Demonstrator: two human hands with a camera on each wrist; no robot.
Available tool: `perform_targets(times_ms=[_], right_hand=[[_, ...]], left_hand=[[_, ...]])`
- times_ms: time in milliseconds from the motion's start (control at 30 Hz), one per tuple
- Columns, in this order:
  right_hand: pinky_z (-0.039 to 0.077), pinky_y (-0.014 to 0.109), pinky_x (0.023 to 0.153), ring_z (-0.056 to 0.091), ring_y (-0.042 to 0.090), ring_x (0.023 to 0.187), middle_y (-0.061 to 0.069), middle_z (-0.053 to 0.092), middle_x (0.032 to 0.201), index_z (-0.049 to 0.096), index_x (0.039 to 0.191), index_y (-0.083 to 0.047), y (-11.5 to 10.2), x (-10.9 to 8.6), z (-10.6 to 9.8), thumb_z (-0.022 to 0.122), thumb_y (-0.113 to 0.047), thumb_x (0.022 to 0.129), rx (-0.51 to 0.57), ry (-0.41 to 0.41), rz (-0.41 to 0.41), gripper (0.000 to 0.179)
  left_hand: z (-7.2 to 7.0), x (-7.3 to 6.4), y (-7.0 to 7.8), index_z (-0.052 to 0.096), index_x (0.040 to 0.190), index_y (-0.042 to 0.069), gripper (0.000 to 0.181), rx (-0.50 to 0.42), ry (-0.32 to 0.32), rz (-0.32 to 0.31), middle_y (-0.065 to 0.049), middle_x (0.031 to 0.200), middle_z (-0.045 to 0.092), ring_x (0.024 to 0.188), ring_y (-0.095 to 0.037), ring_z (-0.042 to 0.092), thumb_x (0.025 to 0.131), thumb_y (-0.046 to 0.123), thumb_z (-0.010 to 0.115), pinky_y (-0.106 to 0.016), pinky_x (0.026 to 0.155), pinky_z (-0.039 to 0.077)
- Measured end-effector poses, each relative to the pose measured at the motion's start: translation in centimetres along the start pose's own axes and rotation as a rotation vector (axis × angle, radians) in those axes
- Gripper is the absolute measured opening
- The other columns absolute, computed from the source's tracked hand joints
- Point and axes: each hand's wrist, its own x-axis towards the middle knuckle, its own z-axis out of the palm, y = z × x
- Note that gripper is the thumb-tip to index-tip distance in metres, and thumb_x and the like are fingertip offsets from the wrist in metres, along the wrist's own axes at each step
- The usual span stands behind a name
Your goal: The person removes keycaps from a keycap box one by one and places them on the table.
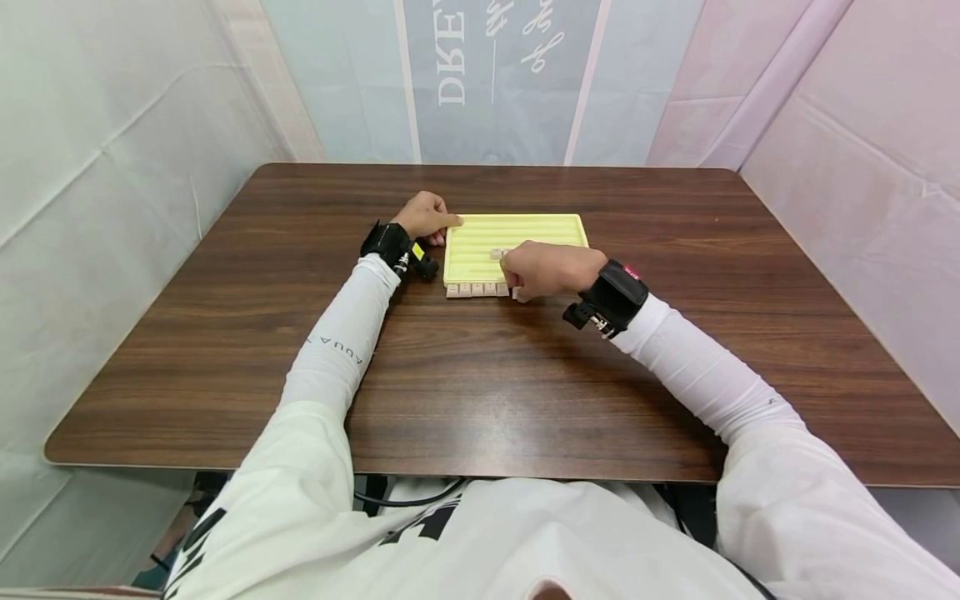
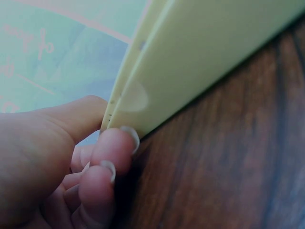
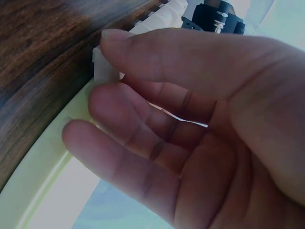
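A ridged yellow tray (image 1: 517, 227) lies on the table, tilted up at its left side. My left hand (image 1: 426, 218) pinches the tray's left edge, thumb above and fingertips below, as the left wrist view shows. Over the tray's front right part, my right hand (image 1: 551, 268) pinches a pale keycap (image 3: 106, 67) between thumb and fingers at the front rim. A row of several beige keycaps (image 1: 476, 290) runs along the front edge, left of that hand. Another small keycap (image 1: 497, 253) sits on the tray beside the right knuckles. The right hand hides part of the tray.
The brown wood-grain table (image 1: 480, 400) extends around the tray on all sides. White and pastel curtains (image 1: 135, 150) hang behind and at both sides. Each wrist wears a black camera strap (image 1: 615, 296).
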Motion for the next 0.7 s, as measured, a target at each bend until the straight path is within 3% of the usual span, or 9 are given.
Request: perform_targets(times_ms=[133,700], right_hand=[[0.040,0.029,0.074,0.054,0.016,0.084,0.004,0.064,0.106,0.064,0.098,-0.011,-0.07,-0.08,0.01,0.068,-0.014,0.090,0.002,-0.005,0.002,0.009],[0.039,0.028,0.069,0.052,0.016,0.078,0.004,0.064,0.101,0.061,0.098,-0.010,0.10,0.14,0.16,0.063,-0.014,0.091,0.015,0.017,0.008,0.008]], left_hand=[[0.01,0.01,-0.12,0.055,0.079,0.005,0.027,-0.005,-0.002,0.003,0.003,0.055,0.055,0.042,-0.007,0.054,0.093,0.026,0.064,-0.022,0.047,0.050],[0.00,0.20,-0.27,0.055,0.080,0.006,0.027,-0.008,0.000,-0.005,0.002,0.056,0.056,0.043,-0.007,0.055,0.093,0.027,0.065,-0.023,0.048,0.051]])
